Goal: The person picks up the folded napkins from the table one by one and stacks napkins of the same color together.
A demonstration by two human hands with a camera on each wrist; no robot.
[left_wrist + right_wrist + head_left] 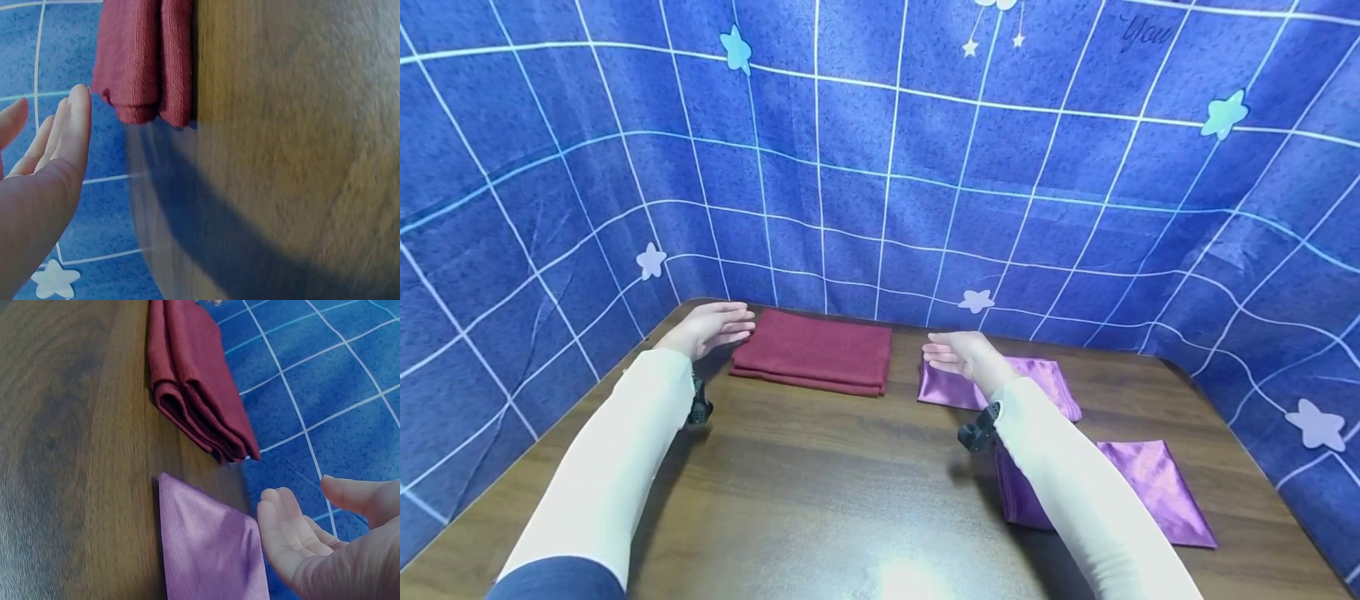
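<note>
A dark red cloth (814,350), folded into a thick rectangle, lies at the back of the wooden table. My left hand (706,327) is at its left end, fingers extended toward it; in the left wrist view the fingertips come close to the cloth's edge. My right hand (961,354) is held over a folded purple satin cloth (943,392) to the right of the red one, its fingers gently bent and nothing in them. The right wrist view shows the red cloth's layered folds (200,419) beside the purple cloth (209,544).
More purple satin cloth (1157,487) lies at the right front, partly hidden under my right sleeve (1075,475). A blue curtain (850,183) with white grid lines and stars hangs close behind the wooden table (820,483). Each wrist wears a small dark camera (979,428).
</note>
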